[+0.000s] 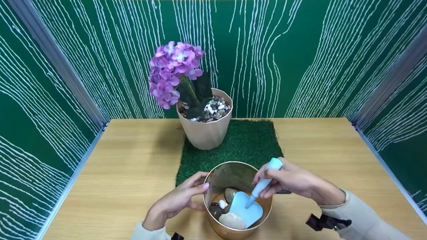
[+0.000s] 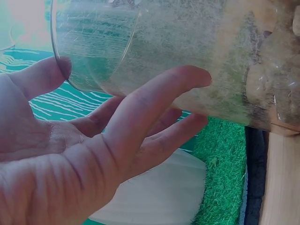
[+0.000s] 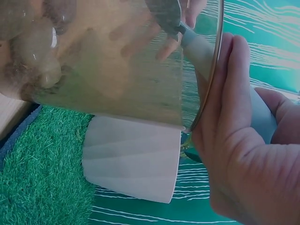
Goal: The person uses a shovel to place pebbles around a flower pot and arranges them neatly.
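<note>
A clear amber-tinted jar [image 1: 230,175] with a gold rim stands at the front of the table. Inside it lie a large pale stone [image 1: 232,220], a dark stone [image 1: 216,210], a small white pebble [image 1: 223,204] and a greyish stone [image 1: 230,194]. My left hand [image 1: 180,198] holds the jar's left side, thumb at the rim and fingers along the wall [image 2: 225,70]. My right hand [image 1: 292,180] grips the handle of a light blue hand shovel [image 1: 263,186] over the right rim. The shovel's blade reaches down into the jar, right beside the pale stone.
Behind the jar, a pale pot [image 1: 205,133] holds small pebbles and purple flowers [image 1: 173,71]. A green artificial turf mat [image 1: 250,140] lies under the pot on the wooden table [image 1: 133,150]. Green patterned panels [image 1: 300,60] enclose the back and sides.
</note>
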{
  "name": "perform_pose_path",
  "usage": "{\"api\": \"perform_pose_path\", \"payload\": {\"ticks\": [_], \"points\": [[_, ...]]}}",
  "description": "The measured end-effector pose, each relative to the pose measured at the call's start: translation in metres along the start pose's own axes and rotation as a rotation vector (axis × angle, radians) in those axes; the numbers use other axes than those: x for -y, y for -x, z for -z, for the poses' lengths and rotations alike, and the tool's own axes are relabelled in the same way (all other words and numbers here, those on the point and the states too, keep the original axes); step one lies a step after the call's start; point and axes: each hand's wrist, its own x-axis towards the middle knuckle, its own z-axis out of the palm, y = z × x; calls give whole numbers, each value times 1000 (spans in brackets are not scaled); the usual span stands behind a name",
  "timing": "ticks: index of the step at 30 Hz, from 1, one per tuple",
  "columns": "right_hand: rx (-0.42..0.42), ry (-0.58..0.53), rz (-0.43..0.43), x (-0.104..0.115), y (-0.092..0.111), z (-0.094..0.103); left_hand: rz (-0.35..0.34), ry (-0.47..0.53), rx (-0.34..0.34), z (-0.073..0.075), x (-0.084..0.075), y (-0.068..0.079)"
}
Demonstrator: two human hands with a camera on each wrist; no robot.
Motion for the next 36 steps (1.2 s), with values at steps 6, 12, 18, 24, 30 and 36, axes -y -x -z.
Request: {"api": "perform_pose_path", "payload": {"ticks": [6,12,18,24,30,36], "points": [[6,-37,6,-2,2,1,1,-1,-6,0,1,0],[4,-79,-4,-3,3,1,-3,-4,-8,-1,1,0],[13,-103,0,-4,5,4,-3,-6,-10,0,1,0],[43,-108,39,-6,7,9,-10,-11,-5,0,0,0],[36,-106,51,-4,10,15,-8,-14,-10,-1,-1,0],[36,-129,73,0,14,22,-1,-2,-10,-2,-1,1]]}}
